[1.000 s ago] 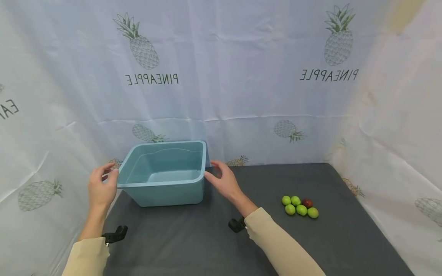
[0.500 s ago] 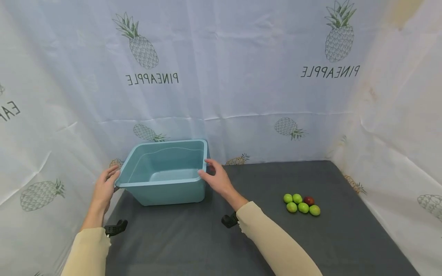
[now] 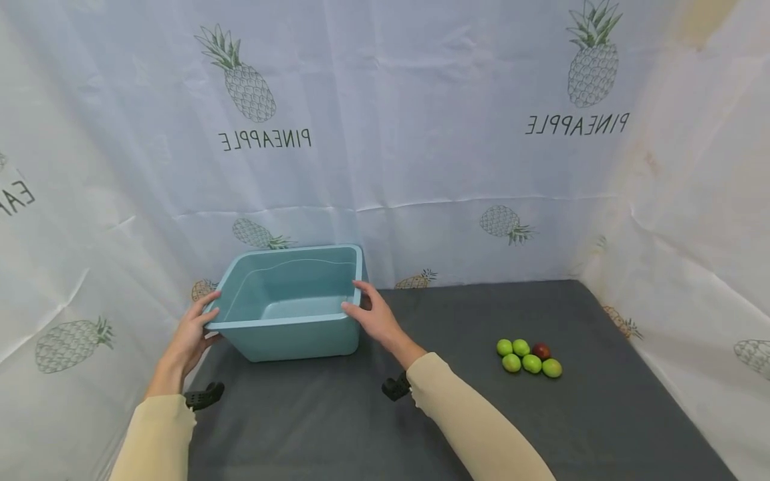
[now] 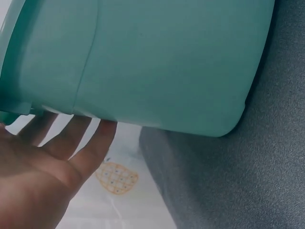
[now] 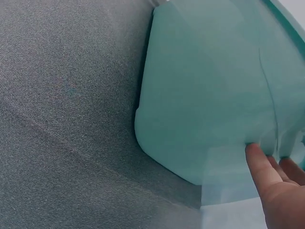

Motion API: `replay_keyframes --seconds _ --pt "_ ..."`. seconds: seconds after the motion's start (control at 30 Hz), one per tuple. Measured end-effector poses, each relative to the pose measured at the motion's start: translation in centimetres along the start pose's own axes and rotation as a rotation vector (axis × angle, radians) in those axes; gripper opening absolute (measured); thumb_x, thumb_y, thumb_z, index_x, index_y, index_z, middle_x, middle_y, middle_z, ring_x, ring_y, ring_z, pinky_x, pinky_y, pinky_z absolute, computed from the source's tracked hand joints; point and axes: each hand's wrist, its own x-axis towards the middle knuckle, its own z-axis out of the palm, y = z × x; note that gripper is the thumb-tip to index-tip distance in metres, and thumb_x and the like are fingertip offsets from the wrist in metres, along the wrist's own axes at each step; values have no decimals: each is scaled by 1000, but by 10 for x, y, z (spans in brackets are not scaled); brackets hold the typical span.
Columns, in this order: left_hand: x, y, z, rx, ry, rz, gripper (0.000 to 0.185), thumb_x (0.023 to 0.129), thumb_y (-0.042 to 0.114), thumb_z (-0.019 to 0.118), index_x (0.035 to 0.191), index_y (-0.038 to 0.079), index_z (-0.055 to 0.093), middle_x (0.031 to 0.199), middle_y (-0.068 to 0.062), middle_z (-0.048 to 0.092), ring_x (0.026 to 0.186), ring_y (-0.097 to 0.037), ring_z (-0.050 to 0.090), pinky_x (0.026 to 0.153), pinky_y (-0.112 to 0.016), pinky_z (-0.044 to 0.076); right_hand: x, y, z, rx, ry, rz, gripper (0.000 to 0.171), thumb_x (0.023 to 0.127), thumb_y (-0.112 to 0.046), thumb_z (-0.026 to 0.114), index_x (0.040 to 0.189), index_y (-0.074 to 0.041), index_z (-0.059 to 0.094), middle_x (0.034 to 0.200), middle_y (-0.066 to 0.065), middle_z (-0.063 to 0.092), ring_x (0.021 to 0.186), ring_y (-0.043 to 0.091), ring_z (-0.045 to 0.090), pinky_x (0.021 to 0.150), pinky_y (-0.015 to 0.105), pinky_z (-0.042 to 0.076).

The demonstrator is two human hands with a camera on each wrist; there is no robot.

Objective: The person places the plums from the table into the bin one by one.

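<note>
A light blue-green plastic basin (image 3: 289, 341) stands at the back left of the dark-covered table, with nothing inside it. My left hand (image 3: 191, 334) grips its left rim near the front corner, some fingers over the edge and others below. In the left wrist view, several fingertips of the left hand (image 4: 43, 171) press the basin's outer wall (image 4: 162, 62) under the rim. My right hand (image 3: 379, 317) holds the right rim, thumb at the front corner. The right wrist view has fingertips of the right hand (image 5: 281, 191) against the side wall (image 5: 205, 95).
Several small round green fruits (image 3: 532, 363) and one dark red fruit (image 3: 541, 351) lie grouped on the right of the table (image 3: 337, 427). A white curtain (image 3: 421, 167) printed with pineapples hangs behind the basin and along both sides.
Both hands have moved inward from beside the basin onto its rim and now hold it. The basin stays in about the same place, and the fruits lie as before.
</note>
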Motion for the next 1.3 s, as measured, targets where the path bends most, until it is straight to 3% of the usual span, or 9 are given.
replay_keyframes --seconds 0.43,0.7,0.97,1.3 --pt "-1 2 4 -3 -8 5 61 110 40 38 165 25 15 167 -15 -20 149 -54 5 112 -71 16 -1 1 -4 57 -11 21 59 102 -30 63 155 -18 39 150 18 42 134 35 50 102 51 45" --pt "-5 4 4 11 -44 1 60 111 37 37 165 24 13 167 -15 -21 149 -53 2 112 -71 16 -4 1 -9 66 -34 53 60 104 -38 58 158 -23 34 157 16 35 136 32 48 102 49 46" --pt "-9 5 8 44 -73 9 63 111 41 38 165 23 11 166 -17 -21 149 -54 4 112 -70 19 -9 2 -17 116 -41 72 61 103 -36 62 157 -24 35 158 15 33 136 34 48 105 55 42" --pt "-7 1 14 67 -70 -3 67 110 44 37 165 19 9 167 -17 -18 149 -54 7 110 -71 21 -17 0 -27 71 -60 87 62 102 -35 63 157 -21 36 161 14 29 138 32 47 103 48 45"
